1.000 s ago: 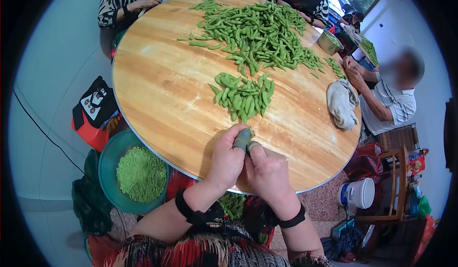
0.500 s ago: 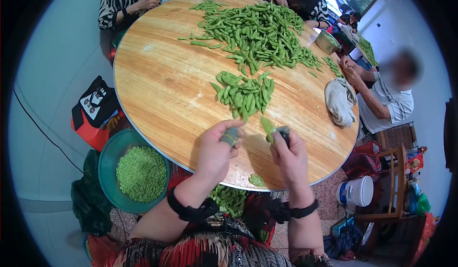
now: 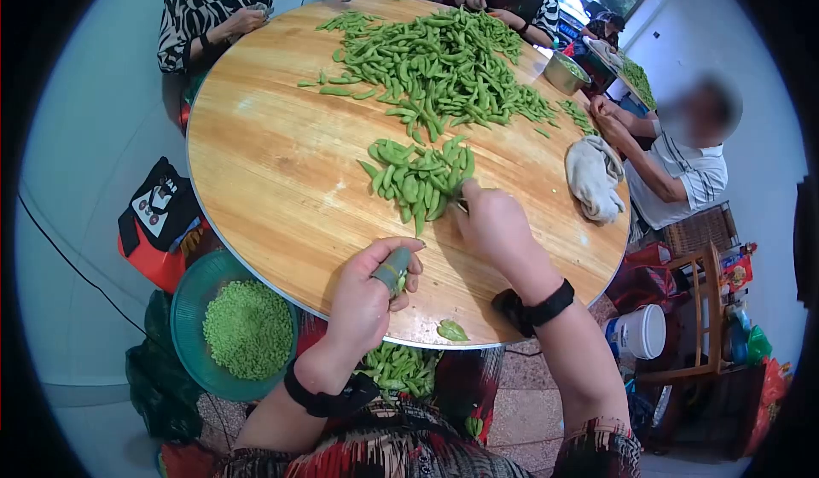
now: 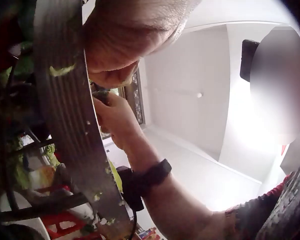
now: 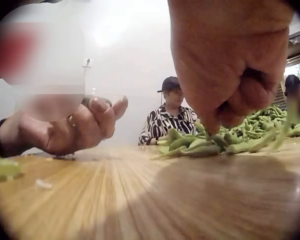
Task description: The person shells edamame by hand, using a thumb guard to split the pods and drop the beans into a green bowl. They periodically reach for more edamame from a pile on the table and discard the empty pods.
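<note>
In the head view, my left hand [image 3: 367, 294] is palm-up over the table's near part, fingers curled round small green beans [image 3: 401, 283], with a grey-green cover on its thumb. My right hand [image 3: 499, 230] reaches to the right edge of a small heap of green pods [image 3: 411, 179]. The right wrist view shows the right hand [image 5: 235, 65] from behind, its curled fingertips down among the pods [image 5: 195, 145] and pinching at one. A single flattened pod [image 3: 452, 331] lies near the table's front edge.
A large pod heap [image 3: 444, 72] covers the table's far part. At the right lie a white cloth [image 3: 593, 179] and a metal bowl [image 3: 565, 75]. A green basin of shelled beans [image 3: 247, 329] stands below left. Several people sit around the table.
My hands were together, then parted. The right went forward to the small heap, and the pod it held is out of sight. The flattened pod appeared by the front edge; the head view shifted.
</note>
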Demonstrator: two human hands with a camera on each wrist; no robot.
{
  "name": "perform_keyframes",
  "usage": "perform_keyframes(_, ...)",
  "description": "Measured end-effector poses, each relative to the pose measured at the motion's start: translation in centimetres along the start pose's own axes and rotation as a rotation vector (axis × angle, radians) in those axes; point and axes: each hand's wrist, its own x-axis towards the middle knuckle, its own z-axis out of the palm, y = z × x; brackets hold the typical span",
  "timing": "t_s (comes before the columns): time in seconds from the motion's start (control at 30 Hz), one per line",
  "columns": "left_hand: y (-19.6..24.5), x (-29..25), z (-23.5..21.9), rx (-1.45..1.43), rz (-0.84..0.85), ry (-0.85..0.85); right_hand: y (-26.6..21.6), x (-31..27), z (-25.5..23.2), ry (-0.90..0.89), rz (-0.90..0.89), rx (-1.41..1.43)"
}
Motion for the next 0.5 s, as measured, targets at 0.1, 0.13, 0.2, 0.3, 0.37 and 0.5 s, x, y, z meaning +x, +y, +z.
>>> perform_keyframes(0.1,0.2,0.0,-0.3,0.059,0.063,0.040,-0.4,0.6,-0.3,0.071,-0.020,0.138)
perform_keyframes(0.13,0.5,0.1,-0.6,0.067,0.058,0.036,-0.1,1.0,0.2,0.075,-0.011,0.143)
perform_keyframes(0.2,1.5,0.7,-1.1,0.098,0.215,0.161,0.2,1.9,1.1,0.073,-0.090,0.058)
perform_keyframes(0.3,1.7,0.1,-0.6,0.154,0.211,0.139,0.6,0.0,-0.1,-0.065,-0.081,0.109)
perform_keyframes(0.37,0.4,-0.1,0.1,0.202,0.215,0.089,1.4,-2.2,-0.2,-0.078,0.032,0.372)
perform_keyframes(0.5,-1.2,-0.1,1.8,0.862,0.500,-0.197,-0.3,-7.4,-1.7,-0.377,0.400,1.433)
